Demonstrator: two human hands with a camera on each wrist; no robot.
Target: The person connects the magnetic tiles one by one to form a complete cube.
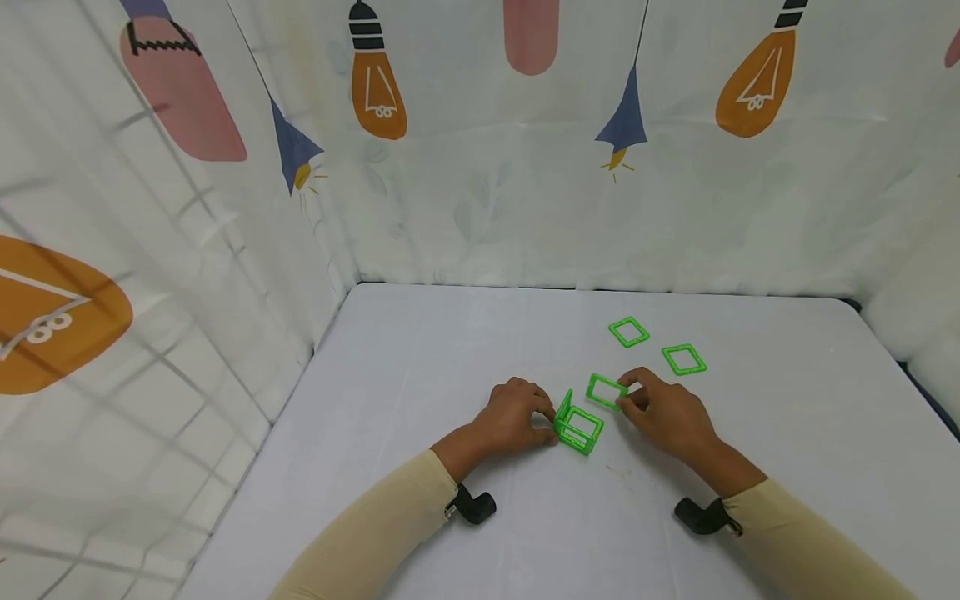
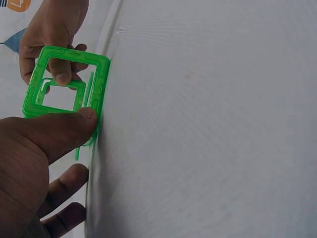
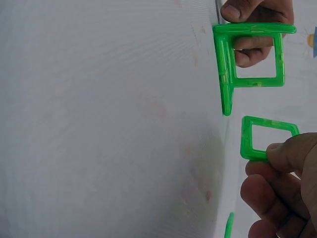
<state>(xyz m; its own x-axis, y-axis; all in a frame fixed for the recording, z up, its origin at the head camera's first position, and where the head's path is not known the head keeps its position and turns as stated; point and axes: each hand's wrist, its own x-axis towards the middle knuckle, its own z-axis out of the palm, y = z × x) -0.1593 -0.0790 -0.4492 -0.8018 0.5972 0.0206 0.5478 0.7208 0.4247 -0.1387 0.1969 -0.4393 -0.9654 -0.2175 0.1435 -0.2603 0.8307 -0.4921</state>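
A small structure of joined green square magnetic tiles [image 1: 565,409] sits on the table, with one tile lying flat and others upright along its edges. My left hand [image 1: 513,418] pinches its left side, and in the left wrist view the thumb [image 2: 69,130] lies against an upright tile. Just right of it, my right hand [image 1: 670,418] holds a single green square tile [image 3: 246,140] between thumb and fingers. That tile is tilted and apart from the structure. Part of its right edge is hidden by the fingers.
Two loose green square tiles lie flat beyond my right hand, a farther tile [image 1: 618,336] and a nearer tile [image 1: 670,361]. The white table [image 1: 420,350] meets a printed curtain [image 1: 480,225] at the back and left.
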